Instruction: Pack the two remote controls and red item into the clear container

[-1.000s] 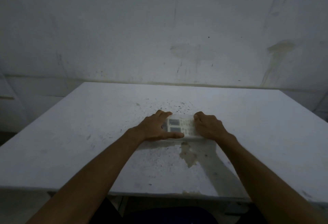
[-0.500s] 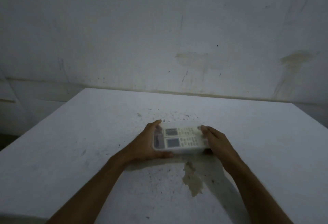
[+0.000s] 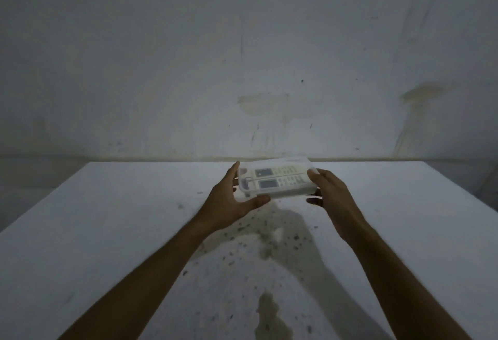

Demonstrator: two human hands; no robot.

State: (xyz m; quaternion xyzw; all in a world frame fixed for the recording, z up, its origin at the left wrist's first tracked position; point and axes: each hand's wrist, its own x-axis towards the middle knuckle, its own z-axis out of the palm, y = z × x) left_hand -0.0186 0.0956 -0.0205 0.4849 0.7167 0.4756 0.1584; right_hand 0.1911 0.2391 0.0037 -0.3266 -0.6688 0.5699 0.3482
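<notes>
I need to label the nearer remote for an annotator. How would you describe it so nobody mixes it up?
Over the far middle of the white table, both hands hold a clear container. Two pale remotes lie side by side inside. The nearer remote, closer to the person, is the one.

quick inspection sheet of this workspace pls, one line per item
surface: white table, stained and speckled near the middle
job's things: clear container held above the table, two remote controls side by side inside; red item not clearly made out
clutter: nothing seen
grippers: left hand and right hand grip the container's ends
cables: nothing seen
surroundings: stained pale wall behind
</notes>
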